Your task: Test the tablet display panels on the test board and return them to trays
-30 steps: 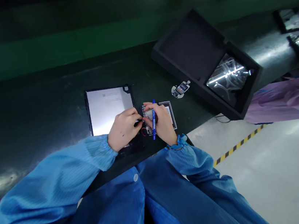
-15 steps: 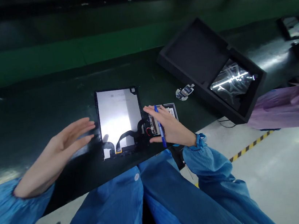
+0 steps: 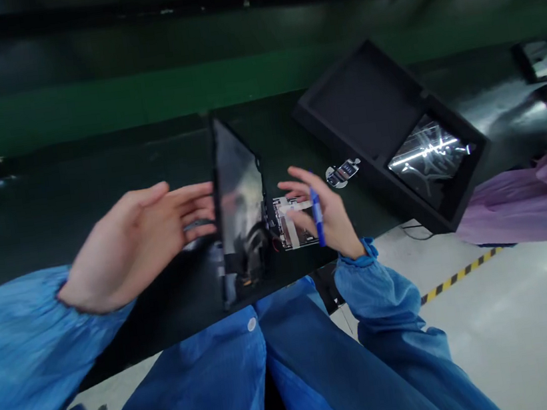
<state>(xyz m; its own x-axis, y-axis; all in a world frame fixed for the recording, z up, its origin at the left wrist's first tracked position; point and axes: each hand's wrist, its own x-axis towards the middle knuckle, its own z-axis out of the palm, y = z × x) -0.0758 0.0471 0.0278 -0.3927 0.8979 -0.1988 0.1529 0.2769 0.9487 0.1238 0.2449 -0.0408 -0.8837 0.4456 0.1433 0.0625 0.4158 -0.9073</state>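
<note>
Display panel (image 3: pixel 238 189) tilted steeply up on edge between the two hands, nearer the left hand (image 3: pixel 141 239)

The thin panel stands between the palms, its long axis running away from the wearer's body, roughly square across the line of the left fingers. One broad face looks toward the right hand (image 3: pixel 328 214); the other is turned to the left hand, whose stretched fingertips reach the panel's raised edge and seem to touch it. That hand is flat, the fingers straight and slightly parted; whether they pinch the panel or only support it cannot be told, as the tips are blurred against the edge.

The right hand is clear of the panel. Its fingers are loosely spread above an exposed circuit board (image 3: pixel 293 234), and a blue pen (image 3: pixel 318 216) is tucked in it, pointing roughly away from the wearer. The board lies flat under the right fingers, just beside the panel's lower long edge, with a short red wire (image 3: pixel 275 245) at its left side. A dark flex cable (image 3: pixel 254 244) shows at the panel's near end, between the hands; where it leads is too blurred to tell.

Beyond the right hand, to its right, a small silver-and-black part (image 3: pixel 343 173) lies on the workbench (image 3: pixel 272 121), just beside a black foam tray (image 3: pixel 364 95) that holds a glossy, film-covered panel (image 3: pixel 430 147). Well apart from the right hand, farther right, is a co-worker's lilac sleeve (image 3: pixel 516 207).
</note>
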